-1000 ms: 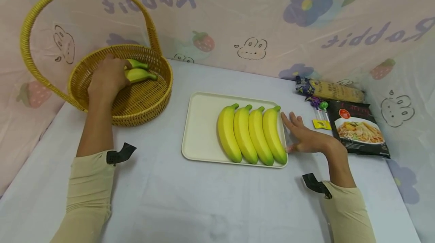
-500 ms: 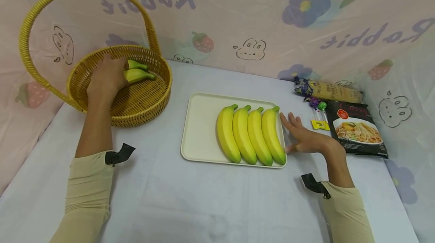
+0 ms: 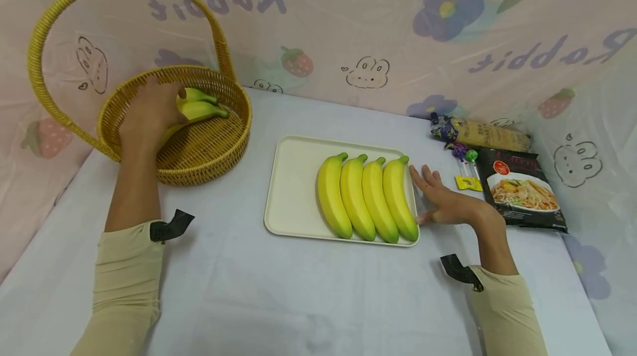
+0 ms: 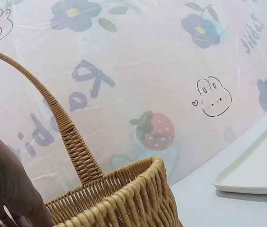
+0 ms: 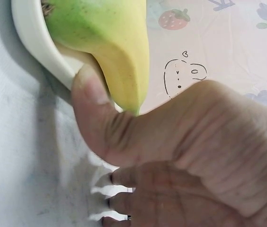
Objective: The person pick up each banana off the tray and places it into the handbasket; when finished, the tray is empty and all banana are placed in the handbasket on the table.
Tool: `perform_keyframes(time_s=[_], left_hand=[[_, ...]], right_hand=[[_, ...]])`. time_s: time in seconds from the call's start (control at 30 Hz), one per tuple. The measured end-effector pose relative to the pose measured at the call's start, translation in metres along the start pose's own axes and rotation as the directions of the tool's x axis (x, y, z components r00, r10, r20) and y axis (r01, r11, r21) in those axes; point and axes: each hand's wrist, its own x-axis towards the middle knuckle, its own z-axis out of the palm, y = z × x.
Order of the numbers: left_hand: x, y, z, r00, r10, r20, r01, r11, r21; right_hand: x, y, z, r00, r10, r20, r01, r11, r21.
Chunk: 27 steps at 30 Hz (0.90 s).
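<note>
"Rabbit", reversed, on backdrop (image 3: 328, 19); print on black packet (image 3: 522, 193) illegible.

A basket (image 3: 214, 162) stands on the left of the table (image 3: 298, 300), bananas (image 3: 201, 110) and the left hand (image 3: 149, 113) inside. Right of it lies a tray (image 3: 293, 190), four bananas (image 3: 352, 195) side by side on its right half. The right hand (image 3: 445, 201) is at its right edge. Farther right, lollipops (image 3: 471, 155) lie left of a noodle packet (image 3: 522, 190), a long packet (image 3: 485, 134) behind both.

place: draped-off workspace, room type unclear | signs: rabbit-print sheeting (image 3: 333, 8), white table (image 3: 298, 295)
</note>
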Motion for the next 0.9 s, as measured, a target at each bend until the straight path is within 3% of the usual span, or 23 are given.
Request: perform_keyframes(time_s=[0.57,0.7,0.9], left_hand=[[-0.005,0.015,-0.016,0.998,0.035,0.059,-0.036,0.999,0.016],[-0.007,0.021,-0.02,0.993,0.084,0.081,-0.087,0.996,0.025],[-0.015,0.037,-0.02,0.975,0.222,0.021,-0.223,0.975,0.023]], right_hand=[[-0.002,0.002,0.002,1.0,-0.002,-0.008,0.002,1.0,-0.01],[-0.003,0.002,0.002,1.0,-0.003,-0.004,0.003,1.0,-0.003],[-0.002,0.001,0.001,1.0,-0.005,-0.005,0.005,1.0,-0.009]])
